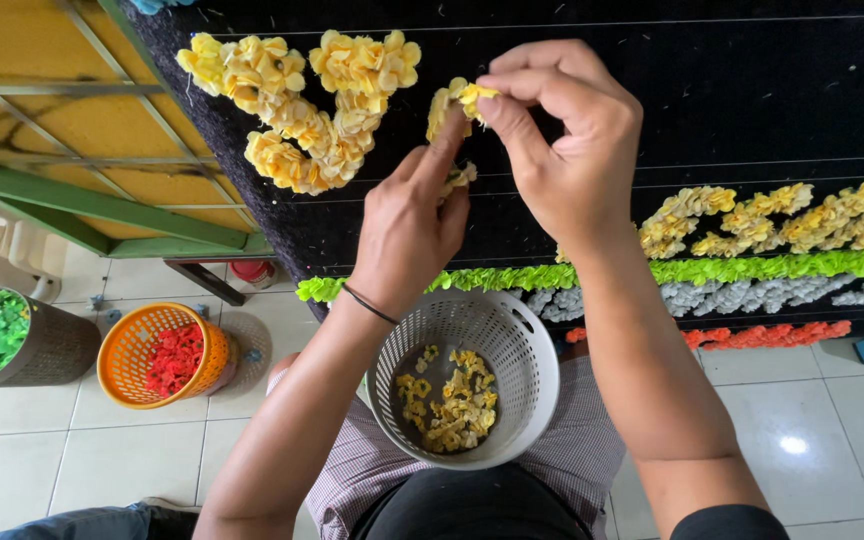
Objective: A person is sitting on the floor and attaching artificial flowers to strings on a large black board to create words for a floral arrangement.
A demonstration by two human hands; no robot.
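Left hand: your left hand [410, 225] reached up to the black board [732, 90], its index finger stretched to touch the yellow paper tuft [457, 103], while the curled fingers held a few more yellow pieces against the palm.
Right hand: your right hand [562, 140] pinched the top of that same tuft between thumb and forefinger, the other fingers bent loosely above it.
Yellow tuft: it sat against the black board, just right of the yellow cluster [302, 105] already fixed there, caught between your two hands.
Yellow cluster: a thick patch of crumpled yellow tufts covered the upper left of the board, touching one another.
Grey basket: the grey basket [527, 350] rested on your lap below your hands, with loose yellow pieces [452, 405] lying in its bottom.
Rows on the board: to the right ran a yellow row [782, 215], under it a green row [752, 268], then a grey row [752, 295] and a red-orange row [772, 335].
Floor: an orange basket [122, 365] with red pieces and a dark basket [57, 350] with green pieces stood on the white tiles at your left, near each other.
Wrist: a thin black band [367, 303] circled your left wrist.
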